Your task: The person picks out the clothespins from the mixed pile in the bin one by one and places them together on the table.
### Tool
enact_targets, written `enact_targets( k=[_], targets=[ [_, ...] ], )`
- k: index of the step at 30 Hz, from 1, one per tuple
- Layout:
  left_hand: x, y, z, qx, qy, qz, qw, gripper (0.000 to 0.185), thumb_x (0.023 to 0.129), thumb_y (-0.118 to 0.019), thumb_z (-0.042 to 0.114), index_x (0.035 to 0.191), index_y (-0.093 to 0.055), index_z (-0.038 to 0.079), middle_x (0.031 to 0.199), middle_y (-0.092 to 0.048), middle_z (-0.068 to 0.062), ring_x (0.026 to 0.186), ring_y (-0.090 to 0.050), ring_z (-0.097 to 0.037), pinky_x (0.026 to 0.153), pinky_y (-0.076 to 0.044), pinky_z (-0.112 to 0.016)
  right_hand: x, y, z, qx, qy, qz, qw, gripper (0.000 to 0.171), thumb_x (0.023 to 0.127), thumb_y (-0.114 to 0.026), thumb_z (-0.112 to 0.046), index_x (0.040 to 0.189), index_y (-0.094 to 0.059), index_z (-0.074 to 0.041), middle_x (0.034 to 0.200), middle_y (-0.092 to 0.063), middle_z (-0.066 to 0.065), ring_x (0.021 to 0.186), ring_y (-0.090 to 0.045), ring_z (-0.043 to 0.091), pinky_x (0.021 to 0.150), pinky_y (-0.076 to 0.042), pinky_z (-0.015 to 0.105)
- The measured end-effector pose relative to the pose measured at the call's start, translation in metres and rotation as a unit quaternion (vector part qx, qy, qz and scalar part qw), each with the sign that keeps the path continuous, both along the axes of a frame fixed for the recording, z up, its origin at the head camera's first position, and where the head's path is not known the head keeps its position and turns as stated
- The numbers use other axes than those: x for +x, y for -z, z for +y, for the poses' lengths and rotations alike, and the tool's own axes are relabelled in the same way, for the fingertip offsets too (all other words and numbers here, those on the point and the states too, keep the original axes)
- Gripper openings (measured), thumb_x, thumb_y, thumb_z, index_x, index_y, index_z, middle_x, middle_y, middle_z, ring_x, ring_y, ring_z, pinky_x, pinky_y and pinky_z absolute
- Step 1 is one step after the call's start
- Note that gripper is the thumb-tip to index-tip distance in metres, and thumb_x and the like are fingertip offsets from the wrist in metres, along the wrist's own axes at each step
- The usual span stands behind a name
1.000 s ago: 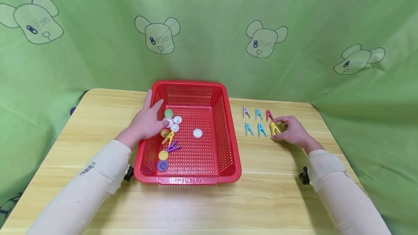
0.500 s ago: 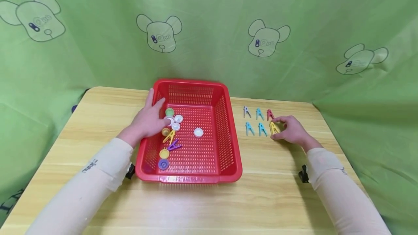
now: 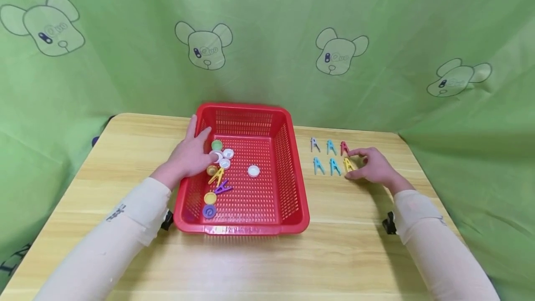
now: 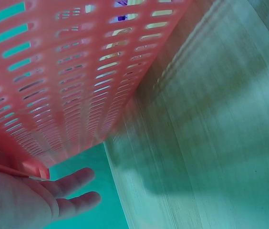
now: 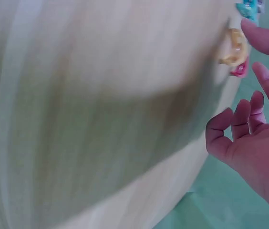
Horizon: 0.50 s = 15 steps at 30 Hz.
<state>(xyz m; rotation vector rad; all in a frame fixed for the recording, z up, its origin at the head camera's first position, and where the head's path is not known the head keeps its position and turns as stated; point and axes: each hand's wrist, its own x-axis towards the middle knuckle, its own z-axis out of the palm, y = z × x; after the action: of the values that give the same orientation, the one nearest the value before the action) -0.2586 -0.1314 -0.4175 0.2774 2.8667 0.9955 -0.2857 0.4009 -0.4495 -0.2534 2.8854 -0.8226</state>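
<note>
- 2 bare hands: the left hand [image 3: 189,154] and the right hand [image 3: 375,167], with no gloves or rings to be seen.
- Long cream sleeves [image 3: 125,226] cover both arms from above down to the wrists.
- Small dark lettering [image 3: 115,212] marks the left sleeve just behind the cuff.
- A black strap or mount [image 3: 389,223] sits at each wrist, under the cuff.
</note>
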Motion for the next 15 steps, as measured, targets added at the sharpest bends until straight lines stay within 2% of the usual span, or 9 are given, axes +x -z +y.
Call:
enact_targets(
  k=[5,11,15],
  targets=[
    [0.000,-0.001,-0.001,0.003,-0.003,0.000,1.0000,0.083,0.092,-0.067,0.027,0.160,-0.024,0.008,0.164,0.023,-0.003,0.131,-0.043,-0.048,0.081,-0.057,-0.053,0.003,-0.018,-0.015,-0.015,-0.014,0.032,0.999,0.068,0.074,-0.090,-0.018,0.132,-0.060,0.001,0.134,-0.050,0.028,0.115,-0.046,0.047,0.094,-0.041,0.059],
    [0.001,-0.001,-0.001,-0.005,0.001,0.001,1.0000,0.083,0.092,-0.067,0.028,0.159,-0.023,0.007,0.164,0.023,-0.004,0.131,-0.042,-0.048,0.085,-0.055,-0.054,0.010,-0.039,-0.040,-0.008,-0.025,0.046,0.999,0.064,0.076,-0.089,-0.023,0.131,-0.062,-0.006,0.131,-0.047,0.025,0.111,-0.045,0.045,0.087,-0.042,0.056],
    [0.001,-0.002,0.000,-0.011,0.004,0.003,0.9999,0.083,0.092,-0.066,0.028,0.159,-0.023,0.006,0.163,0.024,-0.005,0.133,-0.041,-0.049,0.088,-0.053,-0.056,0.012,-0.049,-0.056,-0.004,-0.047,0.075,0.996,0.063,0.075,-0.090,-0.019,0.130,-0.064,-0.007,0.123,-0.050,0.020,0.108,-0.046,0.040,0.085,-0.043,0.053]
  ],
)
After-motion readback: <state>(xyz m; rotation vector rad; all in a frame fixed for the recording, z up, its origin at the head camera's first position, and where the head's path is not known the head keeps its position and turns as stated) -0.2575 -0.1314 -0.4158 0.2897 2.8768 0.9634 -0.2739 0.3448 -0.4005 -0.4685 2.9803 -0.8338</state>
